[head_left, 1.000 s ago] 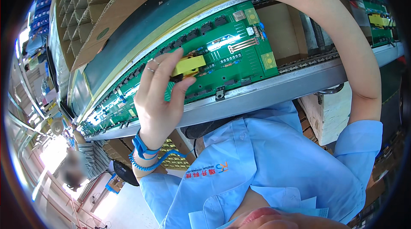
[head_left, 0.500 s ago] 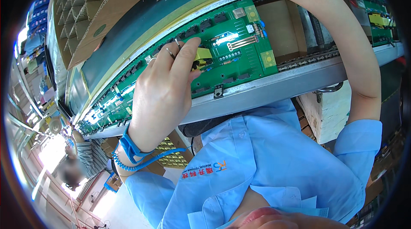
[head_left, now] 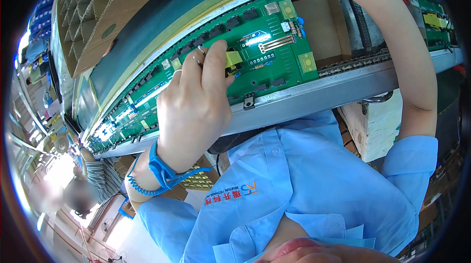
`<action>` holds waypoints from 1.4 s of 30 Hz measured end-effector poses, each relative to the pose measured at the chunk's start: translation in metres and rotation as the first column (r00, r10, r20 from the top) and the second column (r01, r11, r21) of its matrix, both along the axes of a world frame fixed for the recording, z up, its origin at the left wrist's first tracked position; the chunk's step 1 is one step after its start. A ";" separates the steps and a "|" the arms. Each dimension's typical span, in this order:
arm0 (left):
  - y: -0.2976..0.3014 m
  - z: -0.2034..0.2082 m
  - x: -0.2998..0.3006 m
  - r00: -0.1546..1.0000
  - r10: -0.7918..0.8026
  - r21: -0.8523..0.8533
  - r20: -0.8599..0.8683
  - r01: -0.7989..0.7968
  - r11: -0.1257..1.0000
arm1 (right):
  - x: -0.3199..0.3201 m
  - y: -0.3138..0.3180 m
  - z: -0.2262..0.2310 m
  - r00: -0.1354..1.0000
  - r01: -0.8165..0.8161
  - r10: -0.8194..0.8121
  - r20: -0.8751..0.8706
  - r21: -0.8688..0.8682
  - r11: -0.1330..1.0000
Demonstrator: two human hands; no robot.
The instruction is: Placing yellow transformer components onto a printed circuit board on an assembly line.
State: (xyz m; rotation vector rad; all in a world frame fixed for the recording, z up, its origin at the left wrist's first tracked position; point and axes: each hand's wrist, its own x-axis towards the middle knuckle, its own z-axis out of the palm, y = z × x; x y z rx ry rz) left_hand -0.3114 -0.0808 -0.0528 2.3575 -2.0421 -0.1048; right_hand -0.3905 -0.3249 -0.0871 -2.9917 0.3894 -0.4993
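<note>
My left hand (head_left: 201, 83) is over a long green circuit board (head_left: 289, 79), its wrist in a blue band (head_left: 161, 168) with a coiled cord. Thumb and index finger close around a yellow-taped transformer (head_left: 233, 58) on the board, whose left part the fingers hide. Two thin shiny metal prongs (head_left: 198, 60) stick out between the index and middle fingers; I cannot make out what they belong to. My right forearm (head_left: 392, 32) stretches across the upper right and leaves at the top edge, so my right hand is out of sight.
The board lies along a metal rail (head_left: 324, 91) with a chain. A cardboard box with dividers (head_left: 98, 12) stands at the upper left. Beyond the rail's gap shows a brown carton (head_left: 316, 32). Another board (head_left: 435, 32) sits far right; a person in a striped sleeve (head_left: 104, 177) is lower left.
My left hand and wrist have moved slightly right, staying at the transformer. The view has shifted a little, and the board sits slightly higher in it. The right arm keeps its pose.
</note>
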 end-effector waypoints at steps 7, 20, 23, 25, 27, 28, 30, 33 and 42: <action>0.008 -0.010 0.013 0.990 -0.116 -0.072 -0.079 0.111 0.991 | -0.006 -0.002 0.000 0.997 -0.008 0.006 0.083 0.014 1.000; -0.007 -0.024 0.004 0.976 -0.208 -0.285 -0.069 0.181 0.941 | -0.094 0.023 0.015 0.975 -0.221 0.042 0.218 0.933 0.284; -0.013 -0.020 -0.005 0.944 -0.154 -0.244 -0.293 0.082 0.966 | -0.103 0.019 0.001 0.987 -0.155 0.025 0.159 0.899 0.408; -0.016 -0.019 -0.005 0.915 -0.168 -0.250 -0.366 0.077 0.965 | -0.107 0.016 -0.003 0.991 -0.122 0.014 0.130 0.881 0.458; -0.017 -0.015 -0.005 0.902 -0.143 -0.243 -0.408 0.044 0.969 | -0.110 0.017 -0.006 0.996 -0.054 -0.046 0.078 0.921 0.386; -0.016 -0.014 -0.004 0.889 -0.123 -0.225 -0.441 0.024 0.974 | -0.110 0.016 -0.008 0.997 -0.052 -0.038 0.072 0.920 0.388; -0.017 -0.018 -0.003 0.868 -0.132 -0.262 -0.479 0.002 0.965 | -0.110 0.014 -0.011 0.996 -0.050 -0.049 0.073 0.931 0.361; -0.016 -0.020 -0.002 0.851 -0.135 -0.286 -0.507 -0.018 0.958 | -0.111 0.010 -0.012 0.998 -0.041 -0.034 0.058 0.924 0.379; -0.015 -0.022 -0.002 0.878 -0.130 -0.287 -0.461 -0.009 0.958 | -0.107 0.016 -0.009 0.994 -0.089 -0.019 0.106 0.910 0.404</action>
